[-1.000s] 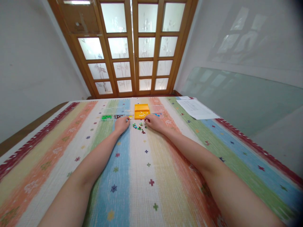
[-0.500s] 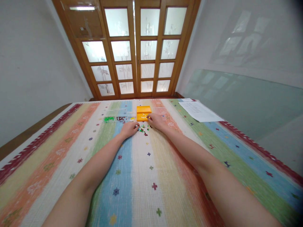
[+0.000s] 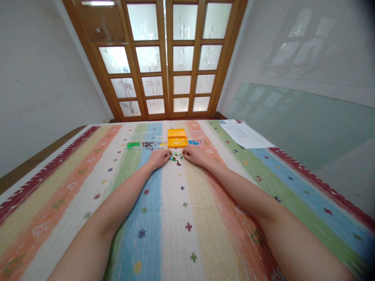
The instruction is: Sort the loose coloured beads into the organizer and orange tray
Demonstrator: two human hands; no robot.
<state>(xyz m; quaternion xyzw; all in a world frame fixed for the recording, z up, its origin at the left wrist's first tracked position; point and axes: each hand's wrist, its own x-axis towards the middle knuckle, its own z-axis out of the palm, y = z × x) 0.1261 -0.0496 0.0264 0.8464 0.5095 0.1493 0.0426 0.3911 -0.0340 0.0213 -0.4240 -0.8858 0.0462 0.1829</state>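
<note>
A small loose pile of mixed coloured pieces point(image 3: 175, 157), green, dark red and others, lies on the striped cloth between my hands. At its left edge, my left hand point(image 3: 159, 157) rests with its fingers curled together; whatever they pinch is too small to name. My right hand point(image 3: 195, 155) is at the pile's right edge, thumb and fingers drawn together, their contents hidden. Just beyond stands an open yellow box point(image 3: 177, 133) with white pieces point(image 3: 178, 141) in it. Clear containers flank it, holding green pieces point(image 3: 134, 144), dark red pieces point(image 3: 149, 144), yellow pieces point(image 3: 163, 144) and blue pieces point(image 3: 193, 143).
A striped patterned tablecloth point(image 3: 175, 218) covers the table. White paper sheets point(image 3: 244, 136) lie at the far right. A glass panel point(image 3: 281, 117) leans along the right wall, and wooden glazed doors point(image 3: 165, 62) stand behind the table.
My right hand has come back from the yellow box to the right edge of the pile, uncovering the blue pieces. My left hand stays by the pile. The view has tilted slightly.
</note>
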